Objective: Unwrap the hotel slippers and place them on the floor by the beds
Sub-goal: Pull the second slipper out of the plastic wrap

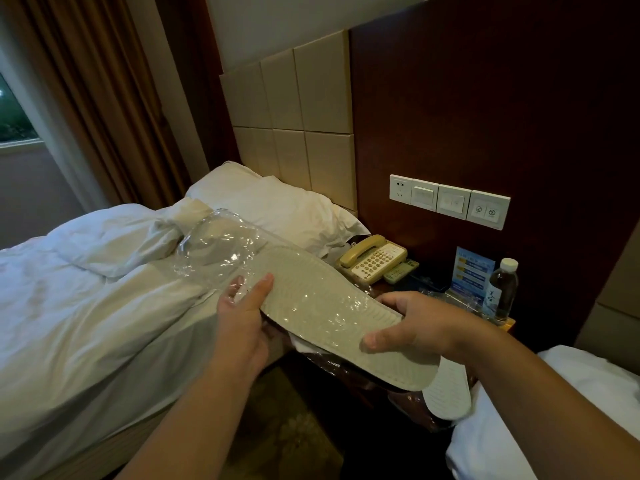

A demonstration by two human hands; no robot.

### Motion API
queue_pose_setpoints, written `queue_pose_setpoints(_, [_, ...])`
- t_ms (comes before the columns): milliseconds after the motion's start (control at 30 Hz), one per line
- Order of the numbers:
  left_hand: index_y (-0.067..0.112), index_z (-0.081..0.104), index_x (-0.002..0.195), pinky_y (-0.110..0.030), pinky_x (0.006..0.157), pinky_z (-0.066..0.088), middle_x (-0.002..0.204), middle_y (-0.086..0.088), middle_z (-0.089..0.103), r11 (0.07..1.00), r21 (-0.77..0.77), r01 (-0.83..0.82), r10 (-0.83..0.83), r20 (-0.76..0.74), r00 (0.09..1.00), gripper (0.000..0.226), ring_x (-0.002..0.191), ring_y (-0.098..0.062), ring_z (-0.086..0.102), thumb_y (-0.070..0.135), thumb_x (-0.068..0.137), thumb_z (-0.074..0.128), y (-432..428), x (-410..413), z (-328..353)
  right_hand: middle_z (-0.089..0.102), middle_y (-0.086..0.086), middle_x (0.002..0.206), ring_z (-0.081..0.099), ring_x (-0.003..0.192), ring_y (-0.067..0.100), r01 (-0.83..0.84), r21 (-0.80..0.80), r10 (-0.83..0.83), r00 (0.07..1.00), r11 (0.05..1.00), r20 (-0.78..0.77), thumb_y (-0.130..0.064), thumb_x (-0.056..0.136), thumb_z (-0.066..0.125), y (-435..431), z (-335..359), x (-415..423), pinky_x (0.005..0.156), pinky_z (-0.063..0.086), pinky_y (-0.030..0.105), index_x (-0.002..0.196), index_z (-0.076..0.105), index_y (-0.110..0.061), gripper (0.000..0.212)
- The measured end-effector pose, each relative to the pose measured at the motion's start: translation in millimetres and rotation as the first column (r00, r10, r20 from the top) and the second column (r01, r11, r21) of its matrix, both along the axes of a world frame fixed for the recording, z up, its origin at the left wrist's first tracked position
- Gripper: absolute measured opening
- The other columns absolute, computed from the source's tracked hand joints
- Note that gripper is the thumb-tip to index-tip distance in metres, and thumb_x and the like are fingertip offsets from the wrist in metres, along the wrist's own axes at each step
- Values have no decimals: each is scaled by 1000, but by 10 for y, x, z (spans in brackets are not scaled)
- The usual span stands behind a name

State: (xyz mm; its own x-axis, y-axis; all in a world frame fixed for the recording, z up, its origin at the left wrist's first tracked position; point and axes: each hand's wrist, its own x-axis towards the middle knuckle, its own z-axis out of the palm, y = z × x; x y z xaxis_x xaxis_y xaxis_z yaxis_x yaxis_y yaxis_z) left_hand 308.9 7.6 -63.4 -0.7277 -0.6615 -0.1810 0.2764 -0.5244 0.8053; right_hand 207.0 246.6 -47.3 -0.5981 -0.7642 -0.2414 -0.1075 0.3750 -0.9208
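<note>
A pale hotel slipper (332, 306), sole up, lies between my hands above the gap between two beds. Clear plastic wrap (218, 251) still covers its far half and bulges empty past the toe. My left hand (242, 317) grips the wrap and the slipper's left edge, thumb on top. My right hand (412, 323) holds the slipper's near end, thumb pressed on the sole. A second white slipper (450, 393) pokes out below, under my right wrist, resting on more crumpled wrap; its far part is hidden.
Left bed (86, 306) with rumpled white duvet and pillow (277, 206). Nightstand behind the hands carries a beige phone (374, 261), a remote, a blue card and a water bottle (504, 289). Right bed corner (554, 427). Patterned carpet (287, 427) lies between the beds.
</note>
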Motion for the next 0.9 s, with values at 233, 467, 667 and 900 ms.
queue_pose_setpoints(233, [24,30,153,-38,64,55,130,-14,64,998,-26,60,-60,-13,998,111,86,-21,69,36,58,86,-79,40,6,76,-2,99,73,89,16,50,-66,-48,999,997,22,-28,61,91,-3,-49,21,73,58,29,111,66,-23,56])
queue_pose_setpoints(467, [30,54,124,-60,76,58,108,-8,77,978,-47,203,-200,58,978,92,92,-32,75,28,43,98,293,-1,-253,77,-6,90,74,79,10,72,-146,-59,994,987,90,-22,67,88,-120,-103,130,57,53,16,107,65,-20,46])
queue_pose_setpoints(667, [23,53,126,-57,65,59,110,-14,74,999,22,45,-45,1,999,82,81,-32,77,8,54,88,115,-95,-117,77,-6,93,73,82,10,65,-175,-50,995,982,90,-19,70,86,-66,-114,154,59,53,15,103,69,-23,38])
queue_pose_setpoints(900, [37,40,141,-60,74,59,118,-14,70,986,-37,162,-154,159,975,117,93,-36,75,36,39,97,200,-57,-221,77,-8,91,73,79,8,142,-246,-124,989,959,86,-20,69,87,-118,-197,129,57,52,13,100,70,-25,36])
